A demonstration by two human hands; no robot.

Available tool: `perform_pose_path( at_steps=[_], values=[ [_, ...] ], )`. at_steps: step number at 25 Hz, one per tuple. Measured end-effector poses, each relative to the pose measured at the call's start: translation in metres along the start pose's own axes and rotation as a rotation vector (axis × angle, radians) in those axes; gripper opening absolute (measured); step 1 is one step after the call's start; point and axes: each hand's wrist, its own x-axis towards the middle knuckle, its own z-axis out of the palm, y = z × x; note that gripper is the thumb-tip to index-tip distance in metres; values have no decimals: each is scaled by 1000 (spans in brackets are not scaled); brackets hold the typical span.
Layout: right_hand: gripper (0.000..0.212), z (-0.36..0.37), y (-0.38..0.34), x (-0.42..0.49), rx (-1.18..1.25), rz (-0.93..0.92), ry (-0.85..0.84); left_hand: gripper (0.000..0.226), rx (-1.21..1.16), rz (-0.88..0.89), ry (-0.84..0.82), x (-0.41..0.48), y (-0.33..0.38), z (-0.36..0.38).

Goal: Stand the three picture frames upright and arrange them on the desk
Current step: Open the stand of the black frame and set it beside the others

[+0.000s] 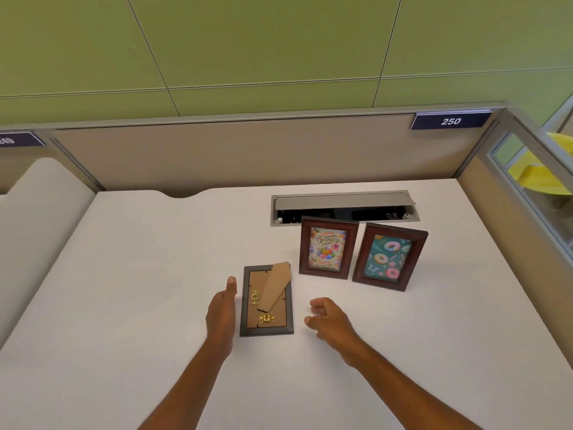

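Two dark red picture frames stand upright side by side on the white desk point(124, 274): a birthday frame point(328, 248) and, to its right, a doughnut frame point(390, 256). A third, grey frame point(267, 302) lies face down in front of them, its brown cardboard stand lifted off the back. My left hand point(221, 311) rests flat against that frame's left edge, fingers stretched out. My right hand point(328, 319) hovers a little to the right of the frame, fingers loosely curled and apart, holding nothing.
An open grey cable hatch point(344, 201) is set into the desk just behind the standing frames. Beige partition walls close off the back and right; a label reading 250 point(451, 121) sits on the back wall. Something yellow point(539, 172) shows beyond the right partition.
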Motion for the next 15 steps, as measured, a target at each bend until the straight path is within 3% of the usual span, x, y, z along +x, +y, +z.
perform_pose_path(
  at_steps=[6,15],
  values=[
    [58,35,-10,-2,-21,34,-70,43,-26,-55,20,-28,-26,-2],
    [69,46,-15,1,161,126,-45,58,-38,-129,1,-23,-21,-2]
  ],
)
